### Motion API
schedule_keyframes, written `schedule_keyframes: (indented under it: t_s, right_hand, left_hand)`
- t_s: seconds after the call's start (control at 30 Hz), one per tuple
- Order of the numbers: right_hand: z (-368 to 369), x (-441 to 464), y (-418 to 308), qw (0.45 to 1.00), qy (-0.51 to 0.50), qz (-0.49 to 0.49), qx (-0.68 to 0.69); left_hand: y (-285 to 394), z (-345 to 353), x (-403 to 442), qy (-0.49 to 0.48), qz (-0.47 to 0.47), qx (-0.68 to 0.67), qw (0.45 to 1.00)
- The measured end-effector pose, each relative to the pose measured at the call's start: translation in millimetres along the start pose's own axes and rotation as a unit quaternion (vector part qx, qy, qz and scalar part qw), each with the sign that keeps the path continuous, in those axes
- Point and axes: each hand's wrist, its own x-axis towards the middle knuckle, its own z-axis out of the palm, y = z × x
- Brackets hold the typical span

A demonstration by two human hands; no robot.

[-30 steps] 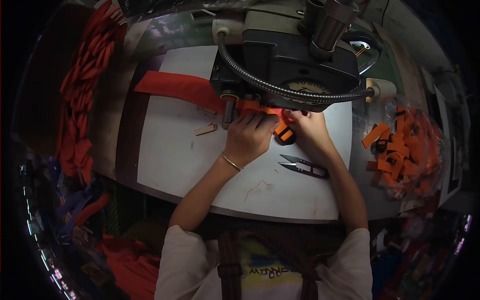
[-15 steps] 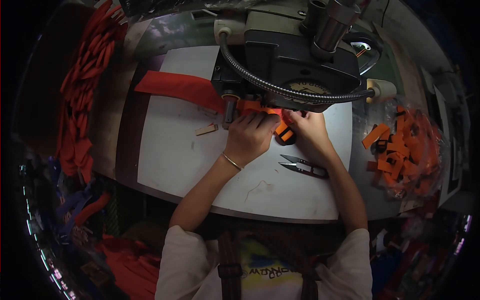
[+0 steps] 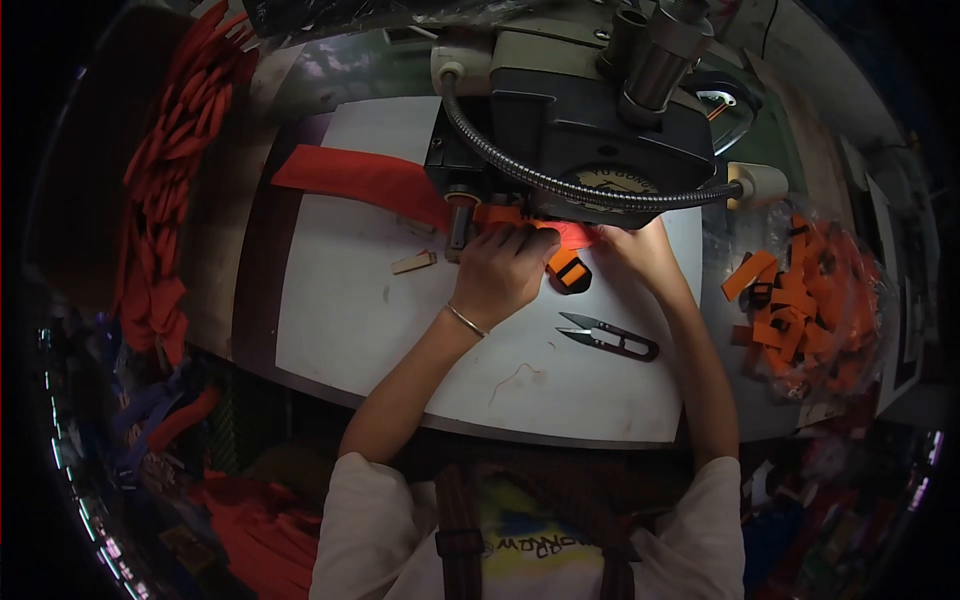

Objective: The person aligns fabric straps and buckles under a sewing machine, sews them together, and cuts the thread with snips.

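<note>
Under the head of a sewing machine (image 3: 600,130), my left hand (image 3: 503,266) is closed on an orange strap (image 3: 568,268) with a black buckle at its lower end. My right hand (image 3: 640,252) is just right of it, at the edge of the lit red fabric (image 3: 577,235); its fingertips are partly hidden beneath the machine head, so its grip is unclear. A long red fabric strip (image 3: 360,180) runs from the left toward the machine. Black thread snips (image 3: 608,337) lie on the white board below my hands.
A bag of orange straps with black buckles (image 3: 800,300) lies at the right. Many red strips (image 3: 180,150) are heaped along the left. A small beige piece (image 3: 413,263) and a loose thread (image 3: 515,380) are on the white board (image 3: 340,330).
My right hand has shifted up and to the right, exposing more of the lit red fabric, the buckle and the snips. My left hand has stayed nearly in place.
</note>
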Motion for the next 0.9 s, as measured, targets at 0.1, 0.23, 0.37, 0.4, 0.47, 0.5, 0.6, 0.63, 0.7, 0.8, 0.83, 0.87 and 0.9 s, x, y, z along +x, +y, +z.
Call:
schedule_keyframes:
  t_s: [0.1, 0.23, 0.37, 0.4, 0.47, 0.5, 0.6, 0.63, 0.7, 0.8, 0.83, 0.87, 0.9]
  right_hand:
    - [3.8, 10.6, 5.8, 0.998, 0.007, -0.065, -0.011]
    - [7.3, 16.9, 13.6, 0.993, -0.004, -0.120, -0.024]
    - [8.9, 16.1, 17.0, 0.995, -0.052, -0.081, -0.029]
    - [10.9, 12.9, 11.9, 0.992, -0.037, -0.101, -0.063]
    - [15.4, 5.2, 0.1, 0.981, -0.006, -0.141, -0.132]
    - [16.1, 3.0, -2.2, 0.973, 0.010, -0.160, -0.165]
    - [12.1, 1.0, 7.1, 0.973, 0.042, -0.165, -0.155]
    - [9.7, 0.4, 11.2, 0.973, 0.058, -0.167, -0.149]
    - [2.4, -5.4, 14.9, 0.975, 0.065, -0.153, -0.149]
    - [-7.8, -30.6, -7.4, 0.988, 0.029, -0.100, -0.113]
    - [-11.3, -38.6, -15.6, 0.996, 0.002, -0.063, -0.071]
    - [-12.3, -45.1, -14.2, 0.994, -0.008, -0.066, -0.084]
    - [-13.1, -50.8, -11.1, 0.993, -0.016, -0.068, -0.098]
  left_hand:
    - [0.0, -0.1, -0.1, -0.003, -0.001, -0.002, 1.000]
    - [-1.2, 2.1, -1.5, -0.004, -0.004, -0.008, 1.000]
    - [-3.2, 5.8, -3.6, 0.000, -0.009, -0.025, 1.000]
    - [-3.7, 6.1, -3.2, 0.004, -0.006, -0.021, 1.000]
    - [-4.6, 6.3, -2.6, 0.011, -0.002, -0.013, 1.000]
    - [-4.9, 6.2, -2.3, 0.014, 0.000, -0.009, 1.000]
    - [-4.3, 3.0, 0.1, 0.013, -0.001, -0.006, 1.000]
    - [-4.1, 1.6, 0.9, 0.013, -0.002, -0.004, 1.000]
    - [-4.2, -0.1, 1.7, 0.014, -0.001, -0.003, 1.000]
    - [-4.3, -1.0, 0.1, 0.053, 0.033, -0.030, 0.998]
    - [-3.9, -2.2, 0.1, 0.066, 0.045, -0.040, 0.996]
    - [-3.3, -5.9, -0.1, 0.072, 0.060, -0.047, 0.994]
    - [-2.1, -11.1, -0.3, 0.079, 0.077, -0.055, 0.992]
